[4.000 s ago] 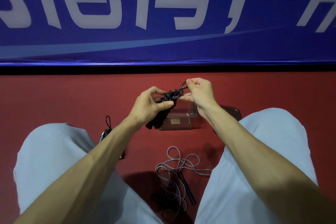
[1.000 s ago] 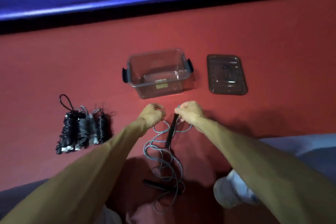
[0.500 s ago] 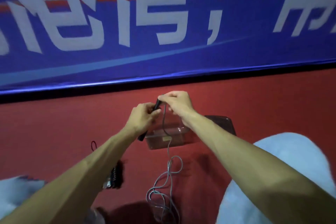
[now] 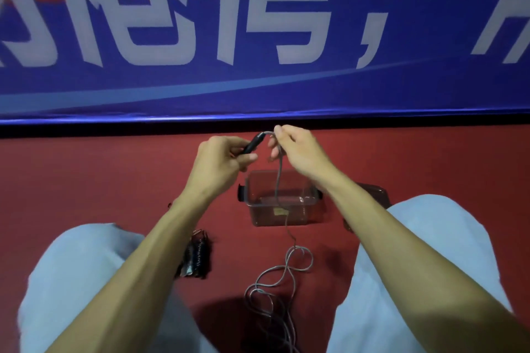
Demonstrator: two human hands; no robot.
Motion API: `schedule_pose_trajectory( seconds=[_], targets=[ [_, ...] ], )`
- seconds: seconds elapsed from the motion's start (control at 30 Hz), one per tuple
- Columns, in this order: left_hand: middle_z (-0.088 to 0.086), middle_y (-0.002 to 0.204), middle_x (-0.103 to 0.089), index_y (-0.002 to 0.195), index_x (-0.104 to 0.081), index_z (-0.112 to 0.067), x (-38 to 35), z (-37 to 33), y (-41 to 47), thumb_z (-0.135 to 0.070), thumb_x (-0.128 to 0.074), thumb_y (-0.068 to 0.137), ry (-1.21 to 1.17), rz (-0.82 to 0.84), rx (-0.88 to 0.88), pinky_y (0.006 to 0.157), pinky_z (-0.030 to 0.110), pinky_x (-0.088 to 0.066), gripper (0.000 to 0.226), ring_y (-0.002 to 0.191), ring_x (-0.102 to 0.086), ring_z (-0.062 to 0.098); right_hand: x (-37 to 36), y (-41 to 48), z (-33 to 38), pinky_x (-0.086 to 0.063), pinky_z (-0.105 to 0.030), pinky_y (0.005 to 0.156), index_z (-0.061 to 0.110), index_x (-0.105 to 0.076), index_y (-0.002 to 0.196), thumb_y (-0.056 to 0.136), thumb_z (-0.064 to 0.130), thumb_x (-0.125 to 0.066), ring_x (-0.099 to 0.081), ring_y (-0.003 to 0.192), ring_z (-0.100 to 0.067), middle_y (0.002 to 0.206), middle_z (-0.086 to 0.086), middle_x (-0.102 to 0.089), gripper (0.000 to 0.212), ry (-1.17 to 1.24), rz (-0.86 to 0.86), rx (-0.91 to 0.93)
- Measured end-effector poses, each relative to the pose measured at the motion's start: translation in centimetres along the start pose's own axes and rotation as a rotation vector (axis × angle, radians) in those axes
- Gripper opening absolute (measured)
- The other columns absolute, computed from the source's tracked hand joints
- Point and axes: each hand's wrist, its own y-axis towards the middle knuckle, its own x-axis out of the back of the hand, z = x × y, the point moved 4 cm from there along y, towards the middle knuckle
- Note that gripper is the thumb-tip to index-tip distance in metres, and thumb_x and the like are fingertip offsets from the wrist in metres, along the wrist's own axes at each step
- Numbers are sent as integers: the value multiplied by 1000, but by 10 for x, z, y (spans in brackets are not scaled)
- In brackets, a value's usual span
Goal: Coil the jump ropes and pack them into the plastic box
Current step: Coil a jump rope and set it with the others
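My left hand (image 4: 220,162) grips the black handle (image 4: 252,144) of a grey jump rope, raised in front of me. My right hand (image 4: 298,149) pinches the grey cord (image 4: 278,178) just past the handle's tip. From there the cord hangs down in front of the clear plastic box (image 4: 279,199) and ends in loose loops (image 4: 275,289) on the red floor between my knees. The box stands open with nothing visible inside. Coiled dark ropes (image 4: 196,256) lie on the floor to the left, partly hidden by my left forearm.
The box's dark lid (image 4: 375,195) lies on the floor right of the box, mostly behind my right arm. A blue banner (image 4: 258,37) with white characters stands upright behind the floor. My knees in light trousers (image 4: 415,252) flank the loose rope.
A second ago both hands were low at the loose rope on the floor. They have since lifted one handle and the cord up in front of the box, and my head tilted up.
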Motion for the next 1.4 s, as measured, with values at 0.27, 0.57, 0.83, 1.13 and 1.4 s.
schedule_pose_trajectory(
  seconds=[0.27,0.57,0.83,1.13,1.4],
  targets=[
    [7,83,-68,95,-71,-14,9,-7,-13,-8,-64,92,-517,-69,110,77,40,-61,10,69,-72,21,-2,-24,-13,-46,-34,77,24,-61,86,95,26,-59,-59,77,-13,77,11,-62,9,-307,299,54],
    [12,99,-73,103,-57,-8,-1,-5,-10,-15,-53,100,-835,-78,260,73,40,-59,9,82,-73,26,19,-33,-27,-41,-13,61,18,-66,92,95,15,-57,-65,77,-11,81,3,-72,9,-430,140,-56],
    [8,99,-74,101,-64,-16,-36,4,-12,-17,-65,93,-317,165,130,87,50,-56,8,88,-73,25,39,-34,-9,-58,-28,57,9,-62,92,97,5,-53,-73,68,-21,81,-12,-69,11,364,-104,-188],
    [-10,73,-67,87,-65,-19,-56,-3,-18,-16,-68,91,-177,373,11,74,31,-54,6,69,-64,6,55,-31,-6,-60,-32,65,0,-60,101,99,4,-47,-74,78,-25,90,-15,-67,14,925,-216,-266],
    [5,74,-64,87,-62,-11,-48,-5,-19,-6,-64,92,-532,149,217,70,43,-56,7,70,-74,29,51,-34,-12,-60,-33,65,0,-62,103,103,29,-43,-73,75,-26,90,-17,-70,35,834,-284,-299]
  ],
)
